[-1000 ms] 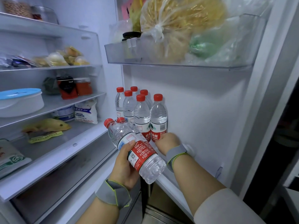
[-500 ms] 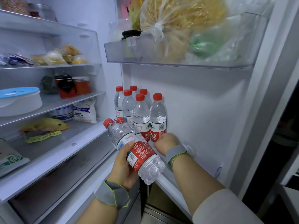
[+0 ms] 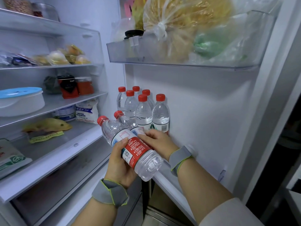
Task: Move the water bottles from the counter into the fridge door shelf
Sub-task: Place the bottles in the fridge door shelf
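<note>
six clear plastic red-capped water bottles (image 3: 143,110) already stand upright on the white fridge door shelf (image 3: 169,181), left hand (image 3: 120,165) grips two more tilted bottles (image 3: 130,144), right hand (image 3: 156,141) curls onto one, so nearly done

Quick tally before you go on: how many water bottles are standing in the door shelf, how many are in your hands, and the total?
Standing upright in the door shelf: 6 bottles, all red-capped.
Held tilted in the left hand: 2 bottles; the right hand reaches onto them.
Total: 8 water bottles.
</note>
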Demonstrator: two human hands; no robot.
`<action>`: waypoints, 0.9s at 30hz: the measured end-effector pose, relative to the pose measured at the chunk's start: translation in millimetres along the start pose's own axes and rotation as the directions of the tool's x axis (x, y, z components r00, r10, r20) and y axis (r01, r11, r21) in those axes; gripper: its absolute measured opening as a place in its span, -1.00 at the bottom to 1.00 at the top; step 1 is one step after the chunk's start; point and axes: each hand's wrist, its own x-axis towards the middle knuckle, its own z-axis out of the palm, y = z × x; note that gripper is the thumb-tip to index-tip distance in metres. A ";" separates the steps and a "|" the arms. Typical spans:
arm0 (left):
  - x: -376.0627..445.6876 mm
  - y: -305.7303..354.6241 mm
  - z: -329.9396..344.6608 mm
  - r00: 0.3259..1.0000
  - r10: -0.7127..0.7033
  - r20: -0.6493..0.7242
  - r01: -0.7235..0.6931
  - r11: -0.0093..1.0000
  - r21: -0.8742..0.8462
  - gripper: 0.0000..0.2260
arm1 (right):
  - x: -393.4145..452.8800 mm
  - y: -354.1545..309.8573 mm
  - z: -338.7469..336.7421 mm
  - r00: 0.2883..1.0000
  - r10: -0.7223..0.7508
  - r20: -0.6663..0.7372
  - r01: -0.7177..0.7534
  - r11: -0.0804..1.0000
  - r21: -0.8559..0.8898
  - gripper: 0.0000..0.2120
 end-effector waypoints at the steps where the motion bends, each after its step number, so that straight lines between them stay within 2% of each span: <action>1: -0.2 1.5 -0.4 1.000 0.005 0.007 -0.005 1.000 0.010 -0.22 | 1.3 1.2 -0.6 1.000 -0.011 0.016 0.011 1.000 -0.001 -0.75; 5: -0.8 4.0 0.0 0.999 -0.010 0.041 0.006 0.995 0.101 -0.19 | 2.7 3.3 -5.2 0.996 -0.057 0.062 0.060 0.997 -0.041 -0.86; 10: 2.8 1.4 -1.2 0.999 -0.028 0.047 0.016 0.968 0.250 -0.07 | 4.3 6.2 -7.8 0.997 -0.042 0.062 0.040 0.999 0.032 -0.58; 14: 5.9 2.0 1.2 0.997 0.000 0.072 -0.018 0.971 0.237 -0.13 | 4.4 3.3 -11.8 0.996 -0.082 -0.046 0.088 0.982 0.169 -0.58; 18: 8.1 -0.6 2.7 0.998 -0.006 0.062 -0.007 0.977 0.213 -0.17 | 2.6 -3.1 -16.0 0.966 -0.185 -0.182 0.223 0.951 0.215 -0.61; 22: 7.3 -8.0 1.7 0.998 -0.012 0.053 0.000 0.977 0.215 -0.12 | 0.6 -5.7 -15.7 0.904 -0.285 -0.319 0.330 0.939 0.096 -0.49; 24: 8.7 -9.8 2.2 0.999 -0.013 0.051 0.002 0.975 0.221 -0.15 | 2.0 -5.2 -13.7 0.868 -0.310 -0.388 0.328 0.944 -0.020 -0.39; 27: 11.6 -12.6 2.5 0.999 -0.018 0.039 0.009 0.974 0.228 -0.20 | 6.2 -0.4 -11.6 0.828 -0.337 -0.448 0.324 0.940 -0.108 -0.34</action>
